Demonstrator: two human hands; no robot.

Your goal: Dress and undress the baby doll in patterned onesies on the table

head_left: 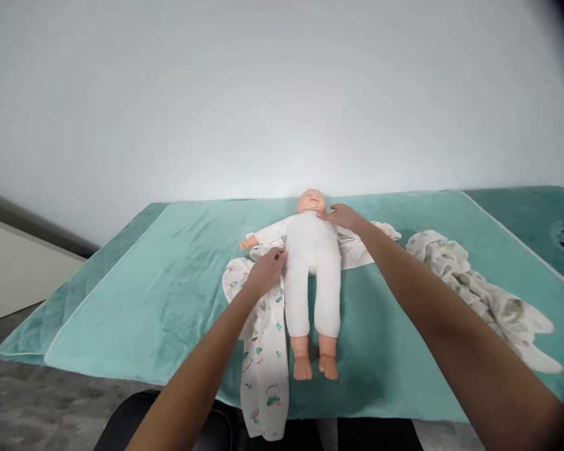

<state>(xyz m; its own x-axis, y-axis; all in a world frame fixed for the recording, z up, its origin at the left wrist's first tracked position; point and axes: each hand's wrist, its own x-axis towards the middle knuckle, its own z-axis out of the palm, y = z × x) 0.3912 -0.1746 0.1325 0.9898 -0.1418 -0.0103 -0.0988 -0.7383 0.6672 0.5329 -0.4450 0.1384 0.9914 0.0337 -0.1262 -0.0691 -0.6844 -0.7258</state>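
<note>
A baby doll [313, 250] with a white cloth body lies on its back, its head toward the wall and its bare feet toward me. Beneath and beside it spreads a white baby garment [267, 376] with a small animal print; one part hangs down along the doll's side, over the near edge. At the doll's hip, my left hand [266, 270] has its fingers closed on the garment, though the fingertips are partly hidden. Reaching to the doll's upper chest and shoulder, below the chin, my right hand [342, 217] has its fingers apart and holds nothing.
A second crumpled baby garment [470, 282], pale with a print, lies to the right. Under everything is a teal padded cover [131, 300] against a white wall [263, 94]. A black seat [126, 419] stands below the near edge. A pale panel [23, 269] is at left.
</note>
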